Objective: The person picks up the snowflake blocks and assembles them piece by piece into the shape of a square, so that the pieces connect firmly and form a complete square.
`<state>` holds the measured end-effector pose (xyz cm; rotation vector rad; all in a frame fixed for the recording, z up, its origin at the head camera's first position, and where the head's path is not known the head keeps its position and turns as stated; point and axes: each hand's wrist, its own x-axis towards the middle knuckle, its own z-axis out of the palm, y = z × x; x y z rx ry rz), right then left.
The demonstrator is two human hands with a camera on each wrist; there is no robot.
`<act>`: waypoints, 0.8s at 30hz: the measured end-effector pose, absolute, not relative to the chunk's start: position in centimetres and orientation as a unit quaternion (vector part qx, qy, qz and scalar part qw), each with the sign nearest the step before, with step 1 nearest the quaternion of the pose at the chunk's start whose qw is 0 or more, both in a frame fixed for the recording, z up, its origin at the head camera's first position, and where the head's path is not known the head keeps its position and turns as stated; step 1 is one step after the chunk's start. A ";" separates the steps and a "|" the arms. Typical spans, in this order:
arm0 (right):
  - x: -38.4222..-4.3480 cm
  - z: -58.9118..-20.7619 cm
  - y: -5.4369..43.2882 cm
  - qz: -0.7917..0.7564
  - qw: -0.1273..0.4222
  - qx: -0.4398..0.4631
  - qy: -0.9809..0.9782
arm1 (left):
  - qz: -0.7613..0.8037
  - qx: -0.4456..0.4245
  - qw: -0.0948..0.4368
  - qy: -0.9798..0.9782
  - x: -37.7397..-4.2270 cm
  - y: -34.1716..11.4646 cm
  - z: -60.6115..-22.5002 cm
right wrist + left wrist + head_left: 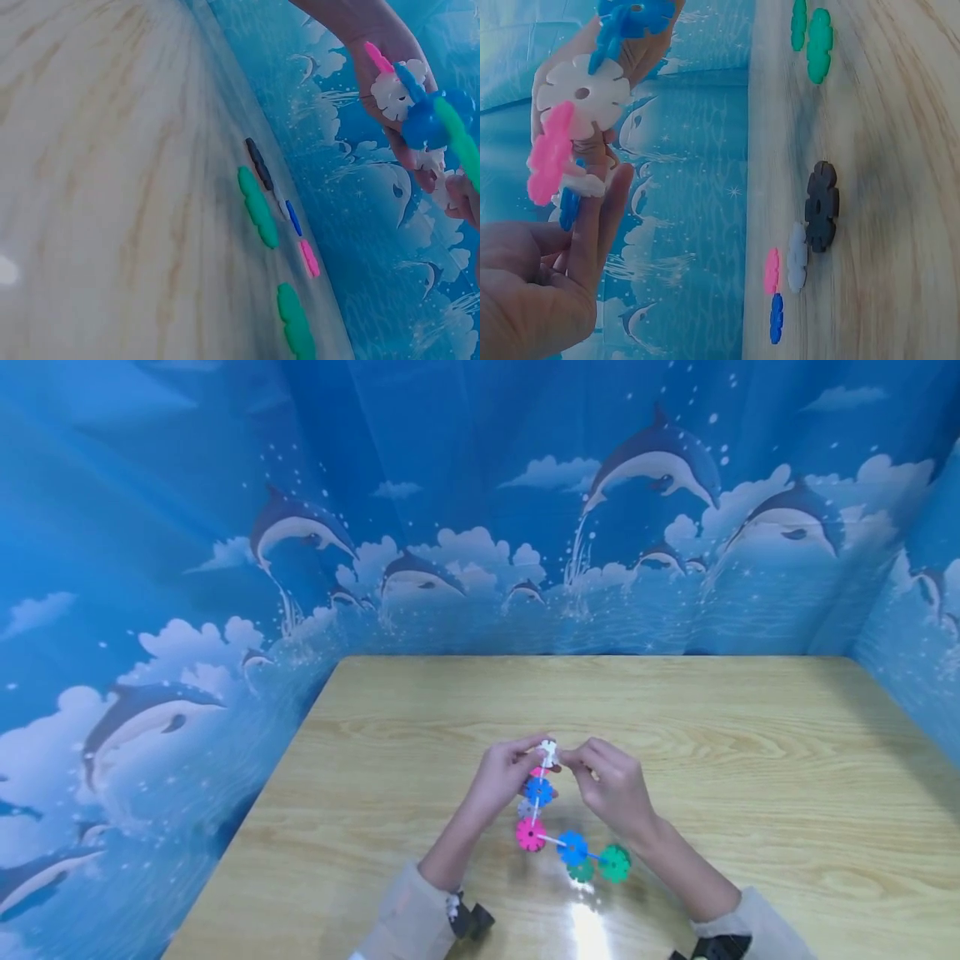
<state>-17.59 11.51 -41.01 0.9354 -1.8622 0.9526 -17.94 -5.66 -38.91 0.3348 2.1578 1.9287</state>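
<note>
Both hands meet over the middle of the table on a chain of interlocked notched plastic building discs. My left hand pinches a white notched disc at the chain's upper end between thumb and fingers. From the other side, my right hand pinches the edge of that white end, its fingertips close to the left thumb. Below hang a blue disc, a pink disc, another blue disc and a green disc, joined by discs seen edge-on. Fingers partly hide the joint.
Loose discs lie flat on the wooden table: a black disc, a white disc, a small pink disc, a small blue disc and green discs. A dolphin-printed curtain borders the table.
</note>
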 end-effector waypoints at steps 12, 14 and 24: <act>-18.3 -40.2 12.2 0.398 0.367 0.397 -0.741 | 0.707 0.106 0.149 0.683 -18.8 -6.6 -38.7; -18.3 -40.3 12.4 0.428 0.344 0.381 -0.744 | 0.705 0.095 0.132 0.691 -19.0 -7.0 -38.5; -17.7 -42.5 10.9 0.507 0.117 0.240 -0.820 | 0.719 0.067 0.108 0.683 -19.4 -8.5 -37.4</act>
